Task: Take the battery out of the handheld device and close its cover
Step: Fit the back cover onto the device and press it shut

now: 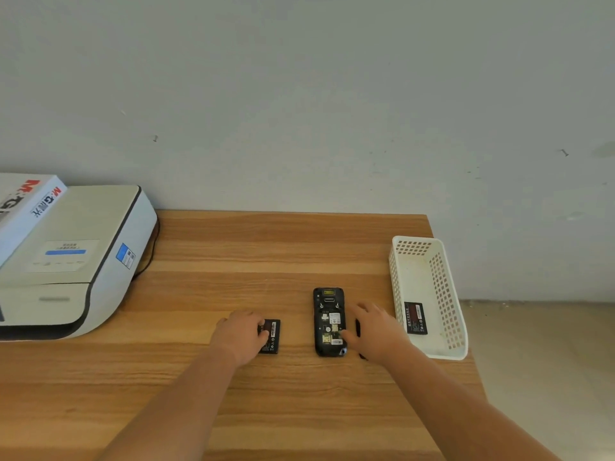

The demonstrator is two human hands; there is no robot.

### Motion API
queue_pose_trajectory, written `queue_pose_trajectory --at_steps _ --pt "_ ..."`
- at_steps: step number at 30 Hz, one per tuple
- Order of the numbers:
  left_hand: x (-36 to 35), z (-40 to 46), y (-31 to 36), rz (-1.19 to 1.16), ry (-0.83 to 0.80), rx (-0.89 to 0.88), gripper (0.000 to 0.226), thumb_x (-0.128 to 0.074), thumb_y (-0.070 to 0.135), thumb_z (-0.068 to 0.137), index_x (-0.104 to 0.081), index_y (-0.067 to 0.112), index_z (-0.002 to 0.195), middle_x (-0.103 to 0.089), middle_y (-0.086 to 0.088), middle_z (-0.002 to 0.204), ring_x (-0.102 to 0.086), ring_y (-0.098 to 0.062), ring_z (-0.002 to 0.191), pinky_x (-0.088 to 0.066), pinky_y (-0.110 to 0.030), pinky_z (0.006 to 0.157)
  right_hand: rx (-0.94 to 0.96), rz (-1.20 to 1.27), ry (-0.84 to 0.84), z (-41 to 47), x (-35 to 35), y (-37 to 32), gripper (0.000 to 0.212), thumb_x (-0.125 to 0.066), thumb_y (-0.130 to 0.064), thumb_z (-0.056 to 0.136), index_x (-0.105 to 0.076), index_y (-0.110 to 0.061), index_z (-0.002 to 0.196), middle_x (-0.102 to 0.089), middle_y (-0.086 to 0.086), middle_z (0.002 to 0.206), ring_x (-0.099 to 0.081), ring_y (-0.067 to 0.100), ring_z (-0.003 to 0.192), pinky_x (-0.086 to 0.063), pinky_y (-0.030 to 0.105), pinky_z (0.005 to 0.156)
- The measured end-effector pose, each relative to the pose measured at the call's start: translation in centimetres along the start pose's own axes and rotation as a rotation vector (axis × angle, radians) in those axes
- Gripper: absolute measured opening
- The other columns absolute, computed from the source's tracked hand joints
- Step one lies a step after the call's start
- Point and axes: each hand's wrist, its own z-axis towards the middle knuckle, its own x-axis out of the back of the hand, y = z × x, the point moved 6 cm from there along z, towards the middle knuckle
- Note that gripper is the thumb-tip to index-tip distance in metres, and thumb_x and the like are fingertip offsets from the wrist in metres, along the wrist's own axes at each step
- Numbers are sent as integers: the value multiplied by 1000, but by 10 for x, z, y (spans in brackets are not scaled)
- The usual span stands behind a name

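Battery out, device lying open

The battery (273, 336) is gripped flat on the worktop (299, 247) by the left hand (241, 337). The opened handheld device (328, 322) is touched by the right hand (376, 331), fingers spread. A white basket (429, 352) is set at the right edge.

The place looks like a small office or a back room for work. A wood-grain laminate worktop (283, 247) stands against a plain grey-white painted wall (299, 94) with a few small marks. On its left side sits a white desktop printer with a dark trim line (76, 261), and a white stationery carton with red letters (23, 207) lies on top of it. A white perforated plastic basket (446, 294) stands at the right edge.
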Motion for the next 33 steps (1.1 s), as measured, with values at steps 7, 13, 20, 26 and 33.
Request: queue_pose_trajectory --at_steps 7,13,20,26,33 --pt "-19 11 2 87 -67 -96 75 -64 49 83 -32 29 147 -36 4 148 -30 -20 136 -27 -43 112 -33 26 22 -2 -7 9 59 -48 -50 91 -34 -29 144 -40 -1 146 -43 22 128 -46 40 98" --pt "-30 8 7 183 -84 -131 86 -73 37 81 -23 26 151 -22 3 157 -21 -20 143 -20 -42 116 -28 28 42 -3 -8 8 55 -48 -49 91 -38 -28 141 -43 -1 143 -44 20 126 -47 38 97" --pt "-36 8 7 184 -44 -136 75 -69 25 86 -28 26 148 -27 1 154 -29 -21 139 -25 -41 115 -30 25 53 -2 -6 7 53 -48 -47 92 -38 -28 140 -44 -1 142 -44 20 127 -46 38 98" --pt "-28 13 11 132 -58 -146 77 -70 31 80 -31 23 146 -35 0 146 -35 -20 133 -29 -40 113 -22 25 47 -1 -7 3 51 -48 -46 92 -39 -27 139 -45 -2 141 -45 20 125 -48 37 94" --pt "2 16 31 23 25 -179 70 -70 40 77 -40 26 139 -43 3 134 -42 -19 122 -35 -38 106 -53 22 22 -4 3 4 49 -46 -47 93 -44 -26 137 -49 -2 136 -49 21 120 -49 37 90"
